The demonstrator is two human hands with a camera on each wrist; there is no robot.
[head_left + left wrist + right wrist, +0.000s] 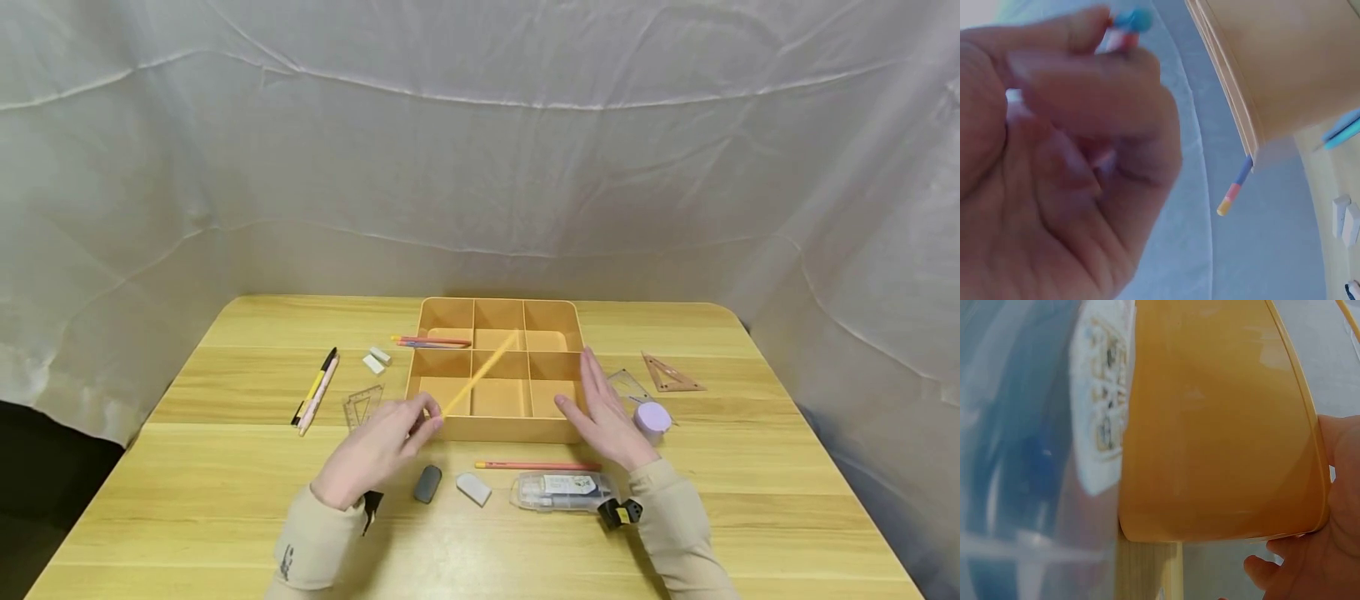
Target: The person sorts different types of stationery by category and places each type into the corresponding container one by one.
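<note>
My left hand (pixel 386 442) pinches a yellow pencil (pixel 480 373) between thumb and fingers. The pencil slants over the orange divided box (pixel 495 430), its far end above the back middle compartment. Close up in the left wrist view, a blue end with a pinkish band (pixel 1132 22) sticks out past the fingertips. At the box's right front corner, my right hand (pixel 611 421) touches the box with fairly straight fingers along the side wall and the thumb inside the rim. Pink and purple pencils (pixel 431 342) lie across the box's left wall, their yellow-tipped ends sticking out.
Left of the box lie pens (pixel 318 392), white erasers (pixel 377 360) and a clear set square (pixel 363 406). In front are a dark eraser (pixel 427 484), a white eraser (pixel 473 488), a red pencil (pixel 536 466) and a clear case (pixel 562 492). Rightward stand a lilac round thing (pixel 652 418) and an orange set square (pixel 670 375).
</note>
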